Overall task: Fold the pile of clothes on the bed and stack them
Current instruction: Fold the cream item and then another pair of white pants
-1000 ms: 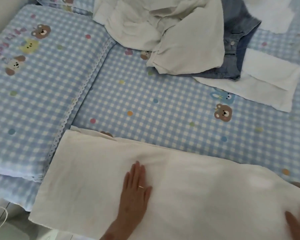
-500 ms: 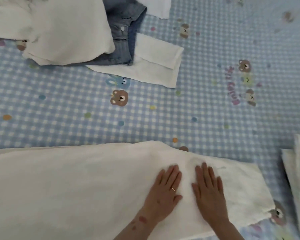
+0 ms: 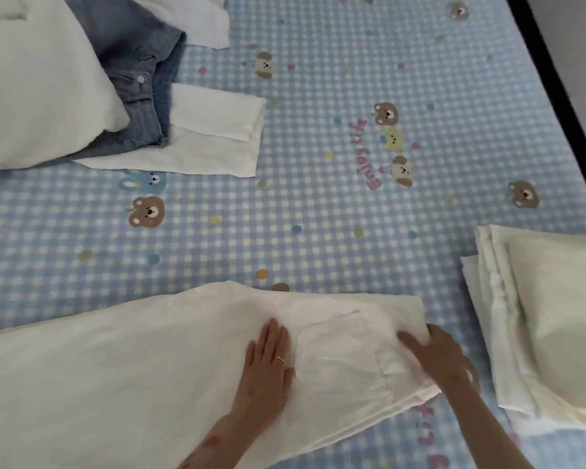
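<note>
Cream-white cotton trousers (image 3: pixel 132 377) lie flat across near edge of blue-and-white checked bedsheet with bear prints (image 3: pixel 318 204). Left hand (image 3: pixel 266 363), gold ring, pressed flat on them beside patch pocket. Right hand (image 3: pixel 437 355) grips waistband end, fingers tucked under fabric. Folded white stack (image 3: pixel 538 316) at right. Unfolded pile, top left: white garments (image 3: pixel 38 82), blue denim piece (image 3: pixel 132 59).
</note>
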